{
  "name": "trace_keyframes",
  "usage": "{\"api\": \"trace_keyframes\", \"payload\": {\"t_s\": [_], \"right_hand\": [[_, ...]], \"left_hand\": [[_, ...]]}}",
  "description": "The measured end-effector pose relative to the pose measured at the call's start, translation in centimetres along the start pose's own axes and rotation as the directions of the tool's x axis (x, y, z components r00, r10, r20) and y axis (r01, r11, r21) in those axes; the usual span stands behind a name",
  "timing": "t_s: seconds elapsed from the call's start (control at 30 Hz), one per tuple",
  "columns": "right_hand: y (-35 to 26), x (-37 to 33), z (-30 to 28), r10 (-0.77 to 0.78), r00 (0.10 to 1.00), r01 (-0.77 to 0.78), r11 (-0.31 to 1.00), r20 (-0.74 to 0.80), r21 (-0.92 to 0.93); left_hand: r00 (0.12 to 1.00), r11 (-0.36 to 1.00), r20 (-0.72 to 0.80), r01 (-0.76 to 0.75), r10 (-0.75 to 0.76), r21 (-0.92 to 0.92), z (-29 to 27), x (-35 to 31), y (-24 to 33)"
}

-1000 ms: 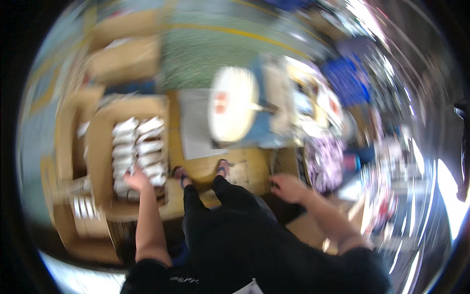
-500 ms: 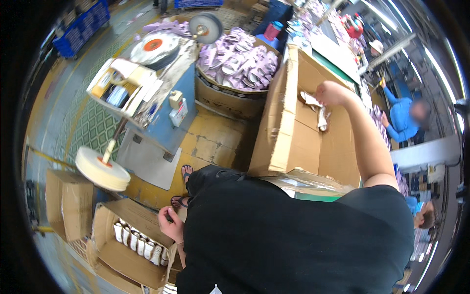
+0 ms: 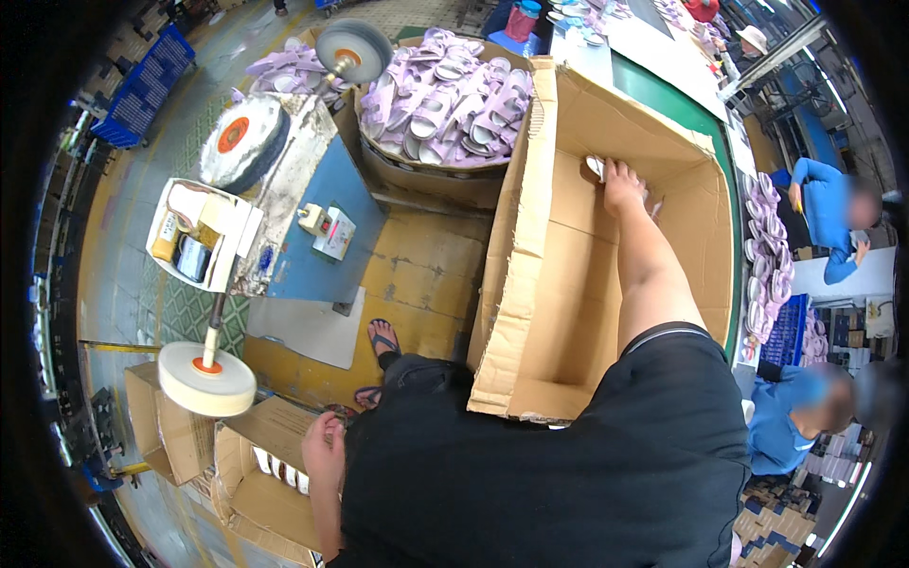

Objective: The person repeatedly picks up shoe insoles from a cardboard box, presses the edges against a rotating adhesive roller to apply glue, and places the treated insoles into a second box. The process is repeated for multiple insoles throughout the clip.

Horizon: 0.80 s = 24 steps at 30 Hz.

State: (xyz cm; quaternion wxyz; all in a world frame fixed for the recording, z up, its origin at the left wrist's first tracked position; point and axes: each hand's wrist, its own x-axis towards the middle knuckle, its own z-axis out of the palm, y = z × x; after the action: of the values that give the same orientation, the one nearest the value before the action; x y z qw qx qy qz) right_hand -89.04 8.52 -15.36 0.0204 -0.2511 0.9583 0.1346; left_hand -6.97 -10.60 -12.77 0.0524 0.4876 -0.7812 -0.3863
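Observation:
My right hand (image 3: 623,189) reaches deep into a large brown cardboard box (image 3: 516,312). Its fingers close round a small white-and-brown shoe piece (image 3: 595,168), partly covered by the hand. Another pale bit (image 3: 655,205) shows beside the wrist, too hidden to name. Low on the left hangs my left hand (image 3: 324,447), its fingers loosely curled with a gap, and I see nothing in it. It is nearest a smaller open carton (image 3: 256,506) with a row of white-and-brown shoe pieces (image 3: 279,469) inside.
A blue machine stand (image 3: 327,213) carries round buffing wheels (image 3: 208,379) on its left. Behind it, a round bin (image 3: 431,185) is heaped with lilac sandals (image 3: 445,99). More lilac sandals (image 3: 767,256) line the right, near people in blue (image 3: 824,204). A parts tray (image 3: 189,237) hangs by the stand.
My right hand has gone down onto the shoe pieces in the big box, and my body leans further over it. My left hand stays low beside the small carton.

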Motion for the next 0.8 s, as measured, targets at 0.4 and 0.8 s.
{"api": "trace_keyframes", "payload": {"t_s": [0.4, 0.8], "right_hand": [[-2.0, -3.2, -6.6, -0.215, 0.886, 0.099, 0.953, 0.411, 0.285], [-3.8, -18.8, -38.8, -0.431, 0.898, 0.431, 0.826, -0.087, 0.362]], "left_hand": [[0.996, 0.997, 0.063, -0.071, 0.071, -0.002, 1.9, -0.1, 2.6], [0.958, 0.876, -0.094, -0.287, 0.272, -0.388, -4.9, 2.6, 14.5]]}}
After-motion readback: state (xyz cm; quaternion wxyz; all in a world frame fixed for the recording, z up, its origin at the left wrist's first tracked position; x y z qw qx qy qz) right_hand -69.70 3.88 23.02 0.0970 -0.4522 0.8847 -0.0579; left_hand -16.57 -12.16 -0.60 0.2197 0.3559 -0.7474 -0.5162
